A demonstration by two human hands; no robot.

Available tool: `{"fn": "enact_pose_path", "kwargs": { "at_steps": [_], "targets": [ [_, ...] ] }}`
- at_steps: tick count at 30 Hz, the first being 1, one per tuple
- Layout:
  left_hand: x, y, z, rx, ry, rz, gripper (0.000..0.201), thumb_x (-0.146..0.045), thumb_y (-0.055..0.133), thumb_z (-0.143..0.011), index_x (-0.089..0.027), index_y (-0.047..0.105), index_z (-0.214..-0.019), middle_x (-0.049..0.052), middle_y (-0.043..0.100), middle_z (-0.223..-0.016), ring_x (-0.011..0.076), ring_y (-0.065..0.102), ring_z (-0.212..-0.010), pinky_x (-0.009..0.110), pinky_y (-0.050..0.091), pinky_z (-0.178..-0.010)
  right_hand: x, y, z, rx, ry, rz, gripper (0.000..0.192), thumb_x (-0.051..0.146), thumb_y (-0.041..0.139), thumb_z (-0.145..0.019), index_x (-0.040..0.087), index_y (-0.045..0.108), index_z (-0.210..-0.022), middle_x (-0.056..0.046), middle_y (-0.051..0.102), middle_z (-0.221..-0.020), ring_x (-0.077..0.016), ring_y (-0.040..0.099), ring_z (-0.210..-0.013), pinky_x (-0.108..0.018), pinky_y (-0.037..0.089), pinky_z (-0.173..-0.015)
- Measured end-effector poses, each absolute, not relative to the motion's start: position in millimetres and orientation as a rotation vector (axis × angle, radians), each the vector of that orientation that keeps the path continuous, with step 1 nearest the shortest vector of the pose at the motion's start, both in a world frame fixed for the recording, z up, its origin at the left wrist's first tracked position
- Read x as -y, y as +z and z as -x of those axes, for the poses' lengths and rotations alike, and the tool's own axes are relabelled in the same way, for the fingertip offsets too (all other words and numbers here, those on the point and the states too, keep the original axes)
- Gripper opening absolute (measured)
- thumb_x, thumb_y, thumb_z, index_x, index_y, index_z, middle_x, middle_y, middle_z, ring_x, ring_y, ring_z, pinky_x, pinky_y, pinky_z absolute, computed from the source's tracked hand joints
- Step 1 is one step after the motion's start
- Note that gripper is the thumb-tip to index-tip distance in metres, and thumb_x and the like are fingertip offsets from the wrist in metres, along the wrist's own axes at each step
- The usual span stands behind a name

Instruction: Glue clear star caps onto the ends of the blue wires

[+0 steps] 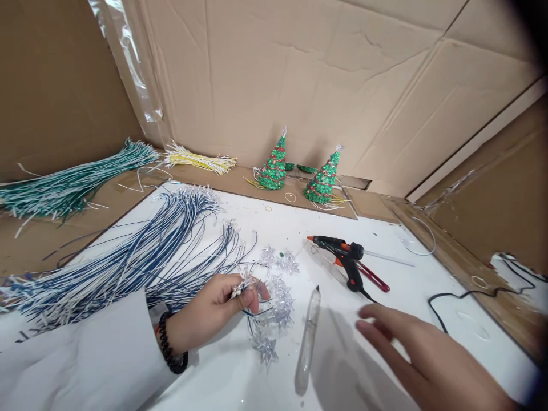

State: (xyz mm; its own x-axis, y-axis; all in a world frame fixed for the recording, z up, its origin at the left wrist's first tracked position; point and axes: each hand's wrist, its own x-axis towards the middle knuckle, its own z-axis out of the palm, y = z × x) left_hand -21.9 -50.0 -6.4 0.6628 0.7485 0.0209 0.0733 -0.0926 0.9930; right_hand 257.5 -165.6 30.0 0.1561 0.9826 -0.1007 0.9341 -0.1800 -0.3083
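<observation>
left hand [214, 311] pinching clear star light [244, 282] at wire tip, steadying it | right hand [411, 354] fingers spread, grasping nothing, hovering 5 o'clock of glue gun [349, 257] | glue stick [307, 341] lying between hands | blue-white wires [141, 251] fanned at 10 o'clock

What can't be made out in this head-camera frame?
- Right hand: motion-blurred, wrist cut off by the bottom edge.
- What the left hand pinches: a small clear star piece, mostly hidden by fingers.
- Glue gun: its cord runs out of frame right.
- Blue-white wire bundle: ends cut off at the left edge.
</observation>
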Motion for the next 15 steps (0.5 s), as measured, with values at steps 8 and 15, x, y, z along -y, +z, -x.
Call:
{"fn": "enact_pose_path", "kwargs": {
  "at_steps": [8, 15],
  "targets": [
    [43.5, -0.9, 24.5, -0.624, 0.601, -1.714, 0.047, -0.053, 0.046, -0.084, -0.013, 0.058, -0.062, 0.002, 0.055, -0.062, 0.015, 0.052, -0.067, 0.024, 0.039, -0.066, 86.7, 9.0, -170.8, 1.892, 0.886, 1.265, 0.029, 0.019, 0.051, -0.085, 0.02, 0.058, -0.113, -0.007, 0.062, -0.097, -0.0183, 0.057, -0.091, -0.03, 0.047, -0.077],
    [46.3, 1.4, 24.7, -0.677, 0.519, -1.719, 0.052, -0.058, 0.048, -0.081, -0.012, 0.061, -0.059, 0.001, 0.052, -0.059, 0.0128, 0.048, -0.061, 0.022, 0.036, -0.06, 81.0, -13.3, -164.8, 1.503, 1.316, 0.888, 0.017, 0.029, 0.063, -0.079, 0.024, 0.069, -0.094, -0.005, 0.056, -0.099, -0.0127, 0.057, -0.077, -0.025, 0.049, -0.064]
  ]
}}
